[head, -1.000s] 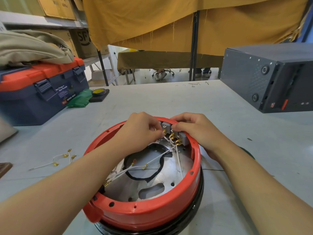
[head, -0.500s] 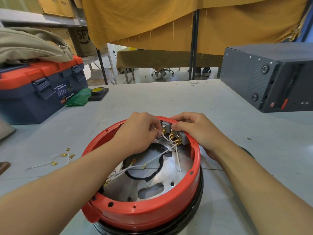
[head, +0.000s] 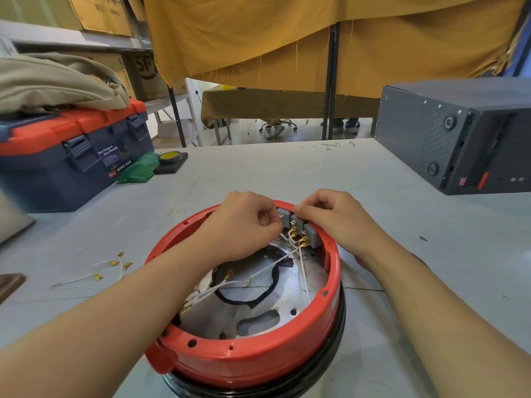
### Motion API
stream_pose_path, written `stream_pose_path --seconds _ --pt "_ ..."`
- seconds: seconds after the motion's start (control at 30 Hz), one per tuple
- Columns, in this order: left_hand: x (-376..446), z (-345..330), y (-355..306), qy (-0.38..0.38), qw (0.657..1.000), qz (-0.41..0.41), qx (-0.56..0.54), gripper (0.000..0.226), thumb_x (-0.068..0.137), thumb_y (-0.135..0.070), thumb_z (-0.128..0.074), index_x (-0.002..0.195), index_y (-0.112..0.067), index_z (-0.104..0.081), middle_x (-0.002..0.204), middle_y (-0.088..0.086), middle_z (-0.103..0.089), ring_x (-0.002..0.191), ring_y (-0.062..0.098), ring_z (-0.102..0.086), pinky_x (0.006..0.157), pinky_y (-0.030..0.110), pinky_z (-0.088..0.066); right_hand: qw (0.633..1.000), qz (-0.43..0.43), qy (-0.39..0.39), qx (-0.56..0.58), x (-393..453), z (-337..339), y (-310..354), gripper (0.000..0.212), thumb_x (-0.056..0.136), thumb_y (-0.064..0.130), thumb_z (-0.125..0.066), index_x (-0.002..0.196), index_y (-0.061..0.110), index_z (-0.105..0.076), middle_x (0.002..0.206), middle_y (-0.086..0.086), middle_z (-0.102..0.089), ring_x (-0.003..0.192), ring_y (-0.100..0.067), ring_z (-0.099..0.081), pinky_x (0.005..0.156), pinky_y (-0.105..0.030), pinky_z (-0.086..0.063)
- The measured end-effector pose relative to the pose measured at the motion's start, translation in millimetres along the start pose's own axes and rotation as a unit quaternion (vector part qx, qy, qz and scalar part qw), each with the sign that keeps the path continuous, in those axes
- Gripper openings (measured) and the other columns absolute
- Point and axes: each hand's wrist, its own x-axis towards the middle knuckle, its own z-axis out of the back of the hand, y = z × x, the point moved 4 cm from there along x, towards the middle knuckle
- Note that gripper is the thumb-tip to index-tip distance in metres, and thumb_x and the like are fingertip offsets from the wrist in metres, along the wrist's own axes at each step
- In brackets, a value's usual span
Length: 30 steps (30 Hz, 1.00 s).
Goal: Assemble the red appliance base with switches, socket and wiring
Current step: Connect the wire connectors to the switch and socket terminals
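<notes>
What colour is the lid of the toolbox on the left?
Orange-red lid on a navy toolbox, clearest in the head view.

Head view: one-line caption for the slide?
Both hands work at the grey switches on the far rim of the red appliance base; left hand pinches at a terminal, right hand steadies them.

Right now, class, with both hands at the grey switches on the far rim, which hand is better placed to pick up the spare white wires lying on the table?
The left hand. The spare wires lie left of the red base, on its side, while the right hand steadies the grey switches.
</notes>
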Motion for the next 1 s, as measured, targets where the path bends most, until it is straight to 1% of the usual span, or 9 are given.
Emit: stream_pose_path --seconds 0.1,0.27,0.33,0.43,0.53,0.63,0.83,0.9,1.0 --pt "-0.3 4.6 -6.8 -0.004 1.000 -0.008 -0.007 0.013 0.084 -0.022 -0.062 0.073 -0.018 -0.067 0.053 -0.004 -0.054 0.050 0.003 -0.049 0.050 0.016 -0.038 1.000 -0.012 0.016 0.017 -0.6 -1.3 -1.4 0.015 0.083 0.030 -0.069 0.082 0.015 -0.066 0.065 0.000 -0.067 0.053 -0.010 -0.062 0.054 -0.022 -0.048" --pt "-12.7 36.1 -4.0 0.024 0.997 0.008 -0.068 0.008 0.086 -0.028 -0.063 0.080 -0.026 -0.068 0.064 -0.009 -0.068 0.059 0.000 -0.062 0.057 0.010 -0.046 0.997 -0.025 0.050 0.061 -2.0 -3.3 -3.1 0.015 0.088 0.020 -0.064 0.103 0.022 -0.063 0.091 -0.006 -0.070 0.069 -0.022 -0.064 0.060 -0.021 -0.053" --pt "-24.4 53.5 12.4 -0.002 0.998 0.033 -0.054 0.006 0.085 -0.028 -0.063 0.082 -0.028 -0.069 0.070 -0.016 -0.067 0.068 -0.002 -0.061 0.064 0.011 -0.046 0.991 -0.039 0.077 0.102 -4.0 -7.5 -3.2 0.019 0.090 0.015 -0.060 0.106 0.023 -0.065 0.106 -0.018 -0.068 0.080 -0.029 -0.061 0.077 -0.034 -0.055" --pt "-47.4 78.5 51.7 -0.075 0.988 0.111 -0.072 0.008 0.086 -0.020 -0.064 0.084 -0.025 -0.070 0.080 -0.009 -0.070 0.077 0.005 -0.063 0.074 0.022 -0.048 0.986 -0.052 0.100 0.124 -6.8 -11.7 -1.3 0.026 0.091 0.010 -0.055 0.110 0.022 -0.068 0.113 -0.036 -0.056 0.085 -0.031 -0.056 0.092 -0.054 -0.046" --pt "-75.0 92.2 93.5 -0.097 0.973 0.190 -0.089 0.010 0.087 -0.013 -0.063 0.086 -0.020 -0.070 0.084 -0.002 -0.071 0.080 0.011 -0.063 0.076 0.030 -0.049 0.986 -0.055 0.095 0.127 -6.6 -12.0 0.6 0.028 0.092 0.008 -0.054 0.113 0.018 -0.068 0.102 -0.024 -0.069 0.089 -0.032 -0.063 0.092 -0.046 -0.049" --pt "-102.3 92.1 130.6 -0.097 0.960 0.253 -0.072 0.008 0.086 -0.013 -0.065 0.085 -0.019 -0.069 0.087 0.002 -0.070 0.083 0.018 -0.064 0.078 0.036 -0.051 0.988 -0.050 0.083 0.123 -6.4 -11.7 2.9 0.027 0.091 0.006 -0.053 0.106 0.020 -0.070 0.099 -0.009 -0.073 0.088 -0.024 -0.068 0.086 -0.039 -0.052" --pt "-130.6 81.6 171.6 -0.119 0.948 0.295 0.001 0.013 0.081 -0.019 -0.070 0.075 -0.030 -0.065 0.083 -0.009 -0.069 0.079 0.006 -0.062 0.064 0.017 -0.041 0.987 -0.049 0.081 0.133 -6.9 -11.7 3.7 0.027 0.091 0.003 -0.051 0.102 0.018 -0.070 0.086 -0.003 -0.076 0.068 -0.013 -0.071 0.056 -0.019 -0.055" --pt "-133.0 79.4 177.5 -0.112 0.945 0.307 0.008 0.010 0.080 -0.022 -0.070 0.082 -0.030 -0.066 0.087 -0.008 -0.067 0.080 0.003 -0.058 0.064 0.015 -0.038 0.988 -0.040 0.077 0.125 -5.9 -11.6 3.5 0.027 0.091 0.003 -0.052 0.101 0.019 -0.071 0.089 -0.002 -0.075 0.073 -0.012 -0.071 0.062 -0.021 -0.055" --pt "-131.1 74.3 180.0 -0.070 0.949 0.306 0.038 0.023 0.077 -0.027 -0.073 0.100 -0.027 -0.067 0.097 -0.007 -0.062 0.085 0.004 -0.055 0.067 0.014 -0.035 0.991 -0.034 0.069 0.107 -4.7 -11.0 2.0 0.026 0.090 0.005 -0.053 0.098 0.021 -0.073 0.094 -0.003 -0.075 0.086 -0.019 -0.070 0.081 -0.032 -0.051"
